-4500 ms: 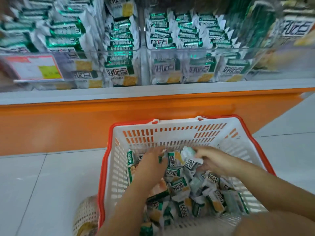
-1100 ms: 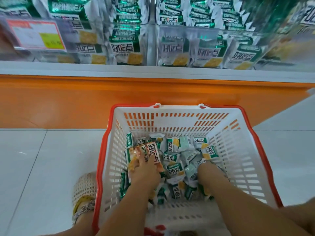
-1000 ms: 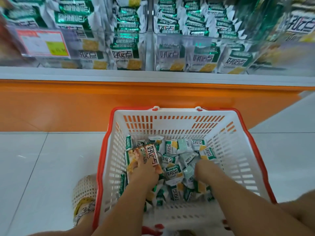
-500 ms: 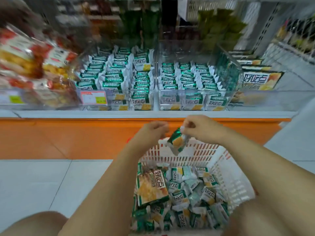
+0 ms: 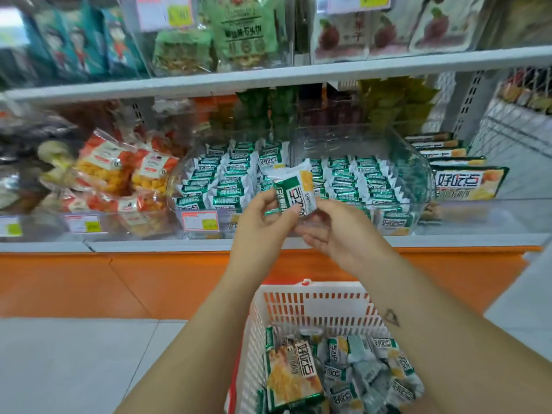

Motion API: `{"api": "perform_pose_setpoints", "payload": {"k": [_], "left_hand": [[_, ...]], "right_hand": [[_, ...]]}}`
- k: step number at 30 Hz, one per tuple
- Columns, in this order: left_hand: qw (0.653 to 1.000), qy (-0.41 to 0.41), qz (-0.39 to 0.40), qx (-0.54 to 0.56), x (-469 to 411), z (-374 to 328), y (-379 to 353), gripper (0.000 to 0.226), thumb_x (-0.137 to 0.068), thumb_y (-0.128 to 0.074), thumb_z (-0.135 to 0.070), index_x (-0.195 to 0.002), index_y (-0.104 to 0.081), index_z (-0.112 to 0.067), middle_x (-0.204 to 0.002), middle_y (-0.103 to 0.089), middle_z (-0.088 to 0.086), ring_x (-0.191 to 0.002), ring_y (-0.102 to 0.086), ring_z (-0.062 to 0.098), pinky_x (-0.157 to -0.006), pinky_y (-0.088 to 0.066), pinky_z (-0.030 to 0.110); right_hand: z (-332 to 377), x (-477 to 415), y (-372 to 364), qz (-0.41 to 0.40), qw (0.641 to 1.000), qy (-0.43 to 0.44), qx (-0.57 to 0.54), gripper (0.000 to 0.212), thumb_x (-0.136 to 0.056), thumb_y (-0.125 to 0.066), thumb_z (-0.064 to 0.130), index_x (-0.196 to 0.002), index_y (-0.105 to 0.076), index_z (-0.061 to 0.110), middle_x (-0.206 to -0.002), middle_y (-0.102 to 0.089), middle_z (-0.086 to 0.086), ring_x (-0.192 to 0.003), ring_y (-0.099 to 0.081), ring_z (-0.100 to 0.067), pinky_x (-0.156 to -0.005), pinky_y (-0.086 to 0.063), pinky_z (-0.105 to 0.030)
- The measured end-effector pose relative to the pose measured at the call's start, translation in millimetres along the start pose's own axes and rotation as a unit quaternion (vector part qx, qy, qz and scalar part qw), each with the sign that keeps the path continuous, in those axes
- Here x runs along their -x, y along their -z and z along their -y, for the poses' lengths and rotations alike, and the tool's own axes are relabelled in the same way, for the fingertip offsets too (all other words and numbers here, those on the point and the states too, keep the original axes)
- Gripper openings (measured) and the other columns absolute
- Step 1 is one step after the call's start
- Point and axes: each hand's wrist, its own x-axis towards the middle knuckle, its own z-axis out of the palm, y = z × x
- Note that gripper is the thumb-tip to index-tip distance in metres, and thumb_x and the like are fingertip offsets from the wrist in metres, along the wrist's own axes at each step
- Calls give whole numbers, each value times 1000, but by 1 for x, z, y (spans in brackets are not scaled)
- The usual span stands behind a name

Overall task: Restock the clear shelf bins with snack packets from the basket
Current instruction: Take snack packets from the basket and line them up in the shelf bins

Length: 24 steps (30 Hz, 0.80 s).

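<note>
1. Both hands, the left hand [image 5: 263, 219] and the right hand [image 5: 337, 234], sit higher than half a second ago: the snack packet [image 5: 294, 189] has travelled from just above the basket [image 5: 313, 306] rim to the front of the clear shelf bins [image 5: 422, 180].
2. The left hand's fingers [image 5: 267, 201] curl round the packet's lower left edge. The right thumb and fingers pinch its lower right corner. Neither hand is spread open.
3. The packet hangs between the two sets of fingers, tilted, printed face toward the camera, touching no bin.
4. The two-handed hold is judged to square the packet so it can be filed on edge, matching the stocked packets [image 5: 373, 186] standing in rows just beyond the fingers.
5. The bin beyond the right fingers appears to have free room at its rear; this looks the likelier slot.
6. Below the fingers, toward the person, the basket holds many small packets and one larger packet [image 5: 294, 375]. Restocking is judged far from complete.
</note>
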Motion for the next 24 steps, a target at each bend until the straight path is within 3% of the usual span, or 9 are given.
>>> {"api": "perform_pose_setpoints", "payload": {"k": [4, 7, 9, 11, 13, 15, 18, 22, 24], "left_hand": [[997, 6, -58, -46, -23, 3, 13, 20, -91, -61, -27, -110, -57, -27, -105, -57, -11, -100, -59, 9, -94, -50, 41], [973, -25, -81, -214, -58, 2, 31, 41, -93, -58, -28, -132, -51, -19, -120, -53, -8, -102, -55, 15, -87, -44, 29], [955, -59, -89, -277, -86, 0, 41, 39, -94, -57, -25, -132, -51, -17, -122, -55, -5, -95, -59, 20, -80, -44, 28], [936, -82, -80, -334, -116, 2, 48, 35, -94, -55, -22, -129, -51, -18, -124, -57, -3, -81, -61, 12, -70, -43, 26], [913, -79, -62, -397, -145, 7, 50, 35, -94, -56, -22, -128, -48, -18, -116, -60, 3, -77, -61, 16, -68, -47, 32], [886, -73, -39, -456, -171, 11, 46, 34, -94, -56, -24, -126, -46, -18, -91, -60, 3, -79, -59, 24, -68, -50, 37], [878, -70, 10, -474, -203, 16, 31, 31, -93, -57, -22, -124, -51, -17, -77, -50, -2, -79, -57, 26, -68, -49, 36], [884, -36, 63, -461, -230, 25, 15, 28, -93, -58, -14, -121, -53, -13, -99, -56, 7, -72, -53, 20, -64, -39, 28], [881, -19, 73, -466, -239, 33, 14, 27, -92, -59, -11, -119, -54, -11, -114, -58, 12, -82, -55, 22, -69, -39, 27]], "right_hand": [[3, -18, -8, -29, 987, 58, 148, 23, -96, -52, 28, -105, -64, 11, -90, -68, -1, -74, -68, -13, -65, -53, -28], [7, -49, 8, -104, 897, 196, 383, 23, -93, -56, 27, -111, -64, 15, -105, -64, 4, -97, -59, -12, -84, -45, -28], [4, -66, 19, -118, 830, 211, 503, 30, -92, -58, 28, -121, -60, 21, -121, -62, 3, -112, -56, -19, -97, -42, -35], [-2, -77, 28, -95, 799, 180, 566, 37, -90, -59, 31, -127, -57, 24, -127, -60, 2, -115, -55, -22, -102, -39, -42], [-6, -82, 34, -75, 789, 172, 584, 36, -90, -61, 33, -125, -58, 27, -121, -64, 5, -113, -57, -17, -104, -37, -43], [-7, -84, 37, -71, 796, 182, 573, 29, -89, -62, 32, -118, -62, 29, -109, -68, 9, -104, -60, -12, -103, -38, -43], [-7, -87, 37, -79, 796, 184, 571, 22, -89, -61, 32, -110, -65, 33, -104, -68, 12, -96, -61, -10, -101, -40, -42], [-13, -91, 38, -84, 797, 206, 561, 16, -88, -63, 34, -103, -68, 33, -101, -69, 15, -90, -64, -12, -100, -41, -42], [-13, -90, 39, -83, 798, 212, 558, 14, -88, -62, 33, -100, -69, 32, -96, -70, 15, -88, -65, -13, -98, -42, -42]]}}
